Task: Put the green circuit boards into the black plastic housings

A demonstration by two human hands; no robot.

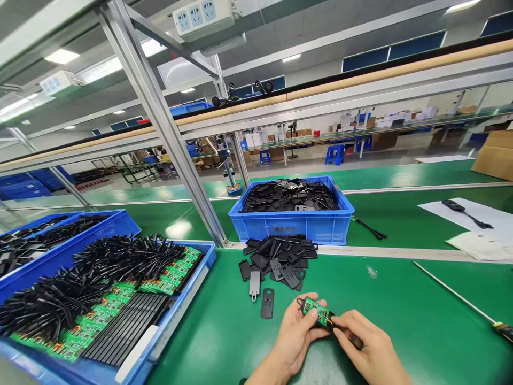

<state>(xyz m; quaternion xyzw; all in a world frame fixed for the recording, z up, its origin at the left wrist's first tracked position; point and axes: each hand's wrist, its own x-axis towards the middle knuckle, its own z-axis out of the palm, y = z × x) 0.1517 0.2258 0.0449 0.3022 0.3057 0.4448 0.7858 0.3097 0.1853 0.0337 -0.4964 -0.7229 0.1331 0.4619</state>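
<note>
My left hand [294, 331] grips a small green circuit board [316, 311], its thumb pressing on the face. Under the board a black plastic housing with a loop at its far end partly shows. At the board's near end, where thin coloured wires come out, the fingers of my right hand [366, 342] pinch the black cable [334, 322]. Most of that cable is hidden by the hand. Just left of my hands a dark cover [267, 303] lies flat on the green bench, with a grey housing [254, 284] beside it.
Loose black covers [280, 256] are heaped before a blue crate [290, 224] full of similar parts. A blue tray [204, 267] at left holds rows of boards with black cables. A screwdriver [457, 294] lies at right, beyond it a white cloth [476, 246]. A metal post [168, 128] rises behind.
</note>
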